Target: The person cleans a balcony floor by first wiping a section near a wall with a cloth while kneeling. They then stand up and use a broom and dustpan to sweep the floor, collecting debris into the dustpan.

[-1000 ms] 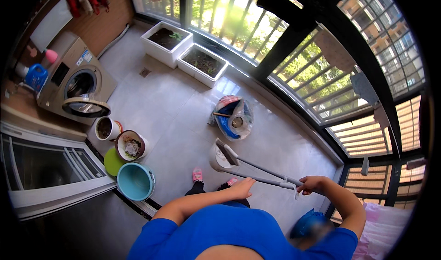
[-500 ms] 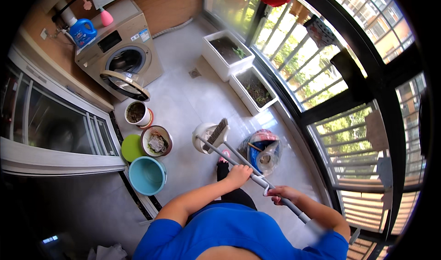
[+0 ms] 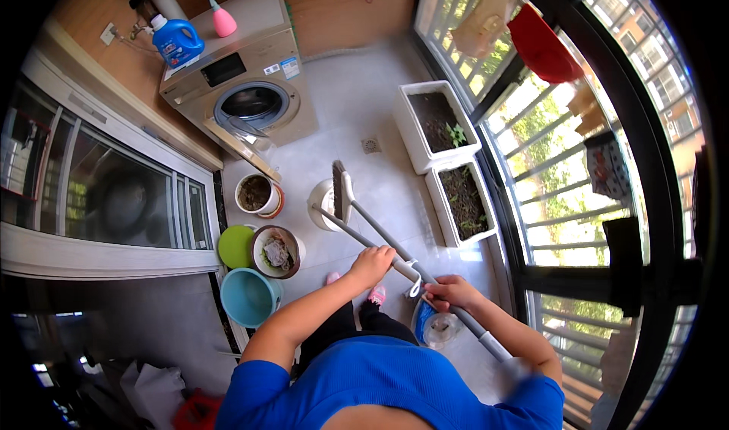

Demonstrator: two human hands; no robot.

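Note:
My left hand (image 3: 372, 266) is closed around the grey pole of a long-handled dustpan (image 3: 319, 216), just below its hooked white end. The white pan rests on the floor ahead of me. My right hand (image 3: 451, 292) wraps round the grey handle of a broom (image 3: 377, 226). The broom's dark bristles stand sideways over the pan's opening; whether they touch it I cannot tell. Both poles run close together and slant from the pan toward my right side. What lies inside the pan is mostly hidden.
Left of the pan stand a soil-filled pot (image 3: 255, 193), a brown-rimmed pot with scraps (image 3: 295, 241), a green lid (image 3: 236, 245) and a blue bucket (image 3: 247, 296). A washing machine (image 3: 228, 39) has its door open. White planters (image 3: 430, 159) line the windows. A bagged blue item (image 3: 420, 321) lies by my right arm.
My view has shifted, and I have moved forward past the bagged item, which now sits partly under my right arm. The broom head has turned more upright over the pan. Both hands keep their grips.

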